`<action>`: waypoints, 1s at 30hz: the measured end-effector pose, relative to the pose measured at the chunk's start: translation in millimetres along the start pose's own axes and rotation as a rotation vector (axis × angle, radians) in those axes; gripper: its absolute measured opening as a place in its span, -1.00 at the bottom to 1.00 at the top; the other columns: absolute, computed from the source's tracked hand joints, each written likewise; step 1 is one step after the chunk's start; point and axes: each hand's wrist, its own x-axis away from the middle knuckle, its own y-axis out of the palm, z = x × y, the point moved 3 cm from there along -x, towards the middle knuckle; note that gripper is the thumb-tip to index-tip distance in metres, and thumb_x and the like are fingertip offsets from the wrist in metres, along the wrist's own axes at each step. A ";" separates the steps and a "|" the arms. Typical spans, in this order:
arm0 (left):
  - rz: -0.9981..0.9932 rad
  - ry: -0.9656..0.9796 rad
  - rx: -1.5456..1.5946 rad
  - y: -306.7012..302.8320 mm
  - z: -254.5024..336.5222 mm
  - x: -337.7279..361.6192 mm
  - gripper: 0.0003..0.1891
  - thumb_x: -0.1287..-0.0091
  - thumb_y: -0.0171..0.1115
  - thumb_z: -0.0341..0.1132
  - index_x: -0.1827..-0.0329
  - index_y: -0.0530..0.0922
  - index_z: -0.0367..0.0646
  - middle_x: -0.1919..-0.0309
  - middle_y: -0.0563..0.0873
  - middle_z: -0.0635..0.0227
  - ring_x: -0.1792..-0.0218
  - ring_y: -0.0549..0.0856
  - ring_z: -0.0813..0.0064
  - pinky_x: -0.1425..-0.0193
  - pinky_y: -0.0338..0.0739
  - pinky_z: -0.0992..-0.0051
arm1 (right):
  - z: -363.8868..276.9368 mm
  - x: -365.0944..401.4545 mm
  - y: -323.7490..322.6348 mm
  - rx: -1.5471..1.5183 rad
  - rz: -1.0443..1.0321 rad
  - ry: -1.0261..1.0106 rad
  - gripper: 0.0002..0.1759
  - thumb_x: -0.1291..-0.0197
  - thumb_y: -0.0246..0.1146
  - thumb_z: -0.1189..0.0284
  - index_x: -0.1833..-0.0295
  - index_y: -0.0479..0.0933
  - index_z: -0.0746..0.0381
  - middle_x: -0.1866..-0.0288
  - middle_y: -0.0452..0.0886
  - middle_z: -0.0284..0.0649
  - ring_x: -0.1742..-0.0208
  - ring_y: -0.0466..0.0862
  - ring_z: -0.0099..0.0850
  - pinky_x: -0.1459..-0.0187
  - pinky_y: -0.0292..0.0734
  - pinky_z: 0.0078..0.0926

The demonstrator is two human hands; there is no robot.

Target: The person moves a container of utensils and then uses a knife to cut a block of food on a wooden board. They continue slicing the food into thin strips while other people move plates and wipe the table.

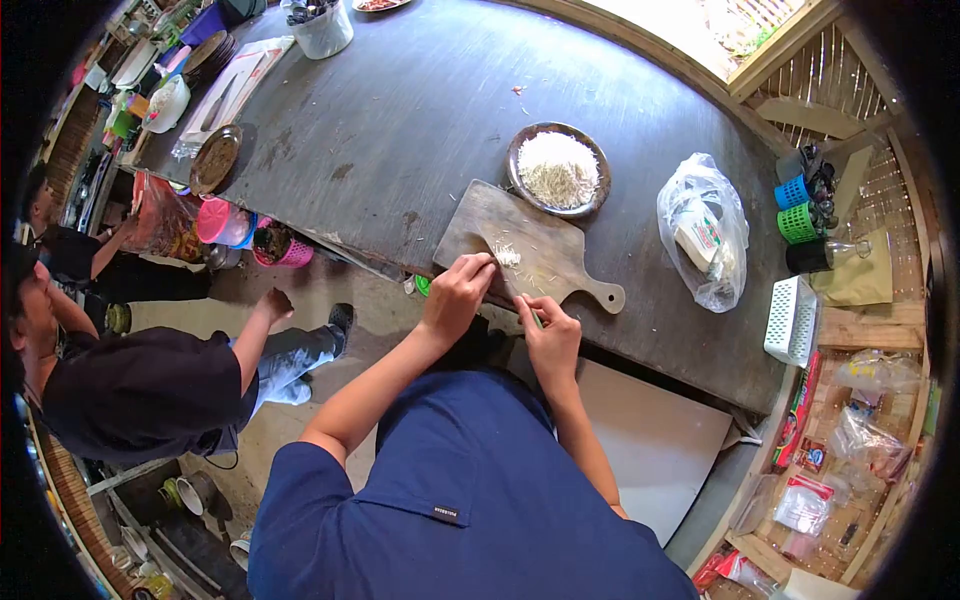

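A wooden cutting board (550, 243) with a short handle lies at the table's near edge. On it sits a small pile of thin white shreds (507, 256), with loose bits scattered around. My left hand (460, 292) is closed at the board's near edge beside the pile; what its fingers pinch is hidden. My right hand (550, 335) grips a knife (507, 283) with a greenish handle, its blade pointing toward the left fingertips. Just beyond the board stands a brown plate (516, 180) heaped with white shreds (558, 168).
A clear plastic bag (703, 235) with a white package lies to the right. A white basket (790, 320) and colored baskets (795, 222) line the right edge. At left are a brown dish (215, 160) and a clear tub (322, 32). Another person (150, 385) stands at left.
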 end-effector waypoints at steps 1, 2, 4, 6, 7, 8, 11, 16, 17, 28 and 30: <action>0.013 0.002 -0.006 -0.9 -1.4 -0.6 -0.85 -0.41 0.37 -0.45 0.02 0.75 -0.26 -0.02 0.76 0.32 -0.02 0.78 0.25 -0.05 0.74 0.30 | 0.0 -2.3 0.4 -0.049 0.004 0.005 -0.72 -0.41 0.49 0.22 0.12 0.78 0.26 0.19 0.86 -0.03 0.17 0.89 -0.08 0.17 0.72 -0.25; 0.017 0.002 -0.011 -1.7 -3.6 -1.4 -0.85 -0.41 0.37 -0.45 0.02 0.75 -0.26 -0.02 0.76 0.32 -0.02 0.78 0.25 -0.05 0.74 0.30 | 1.3 0.1 -1.5 -0.067 0.011 0.007 -0.71 -0.42 0.48 0.22 0.10 0.79 0.26 0.19 0.86 -0.03 0.16 0.89 -0.10 0.16 0.72 -0.25; -0.007 0.015 0.013 -2.4 -3.3 -0.5 -0.86 -0.42 0.37 -0.45 0.02 0.75 -0.25 -0.02 0.76 0.32 -0.02 0.78 0.25 -0.05 0.74 0.30 | -2.7 9.7 -7.5 -0.017 -0.004 0.005 -0.71 -0.42 0.48 0.22 0.09 0.79 0.26 0.18 0.86 -0.03 0.17 0.89 -0.09 0.16 0.72 -0.25; -0.005 0.004 0.027 -2.8 -2.8 -1.2 -0.86 -0.41 0.38 -0.45 0.02 0.75 -0.25 -0.02 0.76 0.32 -0.02 0.78 0.25 -0.05 0.74 0.30 | 0.0 10.3 -6.8 0.039 -0.018 0.006 -0.70 -0.42 0.48 0.21 0.09 0.80 0.26 0.18 0.86 -0.02 0.17 0.89 -0.09 0.16 0.72 -0.25; -0.007 -0.001 0.038 -2.9 -2.2 -1.6 -0.86 -0.41 0.38 -0.45 0.03 0.75 -0.25 -0.03 0.76 0.33 -0.02 0.78 0.25 -0.05 0.74 0.29 | 6.3 7.5 0.2 0.018 -0.017 0.016 -0.70 -0.42 0.49 0.21 0.10 0.79 0.27 0.18 0.86 -0.02 0.18 0.89 -0.08 0.17 0.72 -0.25; -0.008 -0.005 0.042 -2.9 -1.2 -1.8 -0.86 -0.41 0.38 -0.45 0.03 0.75 -0.25 -0.03 0.76 0.33 -0.02 0.78 0.25 -0.05 0.74 0.29 | 11.5 5.8 4.2 -0.004 -0.017 0.028 -0.70 -0.42 0.49 0.21 0.10 0.79 0.27 0.18 0.86 -0.02 0.18 0.89 -0.07 0.17 0.72 -0.24; -0.012 -0.004 0.014 -4.9 -0.6 -2.0 -0.86 -0.39 0.38 -0.46 0.04 0.75 -0.25 -0.04 0.76 0.34 -0.03 0.78 0.25 -0.05 0.74 0.29 | -1.0 -3.7 -0.5 0.011 0.016 -0.013 -0.69 -0.41 0.50 0.21 0.11 0.79 0.28 0.20 0.86 -0.02 0.19 0.89 -0.06 0.17 0.72 -0.24; -0.028 0.020 0.008 -8.3 0.9 -0.2 -0.83 -0.38 0.37 -0.46 0.01 0.74 -0.26 -0.06 0.76 0.33 -0.07 0.77 0.26 -0.05 0.75 0.29 | 3.0 16.1 -6.6 0.020 0.024 0.003 -0.73 -0.40 0.50 0.25 0.15 0.77 0.27 0.21 0.85 -0.01 0.17 0.88 -0.05 0.16 0.72 -0.21; -0.028 0.030 0.010 -9.3 1.5 -1.6 -0.83 -0.39 0.37 -0.46 0.01 0.74 -0.26 -0.06 0.76 0.33 -0.07 0.77 0.26 -0.05 0.75 0.29 | 8.2 15.6 -2.4 0.022 0.021 0.004 -0.73 -0.40 0.50 0.25 0.15 0.77 0.27 0.21 0.85 -0.01 0.17 0.88 -0.05 0.16 0.72 -0.21; -0.031 -0.007 0.046 -7.4 2.8 -1.3 -0.81 -0.38 0.38 -0.48 -0.02 0.74 -0.27 -0.04 0.77 0.29 -0.11 0.75 0.21 -0.13 0.72 0.28 | 6.9 16.7 -3.3 0.000 0.015 -0.041 -0.76 -0.43 0.50 0.37 0.12 0.76 0.38 0.23 0.90 -0.08 0.29 0.87 -0.53 0.23 0.66 -0.54; -0.030 -0.041 0.044 -6.4 2.4 0.4 -0.81 -0.40 0.37 -0.47 -0.03 0.74 -0.27 -0.05 0.76 0.29 -0.11 0.75 0.20 -0.14 0.72 0.27 | 13.6 12.4 2.8 -0.016 0.022 -0.037 -0.75 -0.43 0.50 0.37 0.12 0.76 0.38 0.23 0.90 -0.08 0.29 0.86 -0.54 0.23 0.66 -0.54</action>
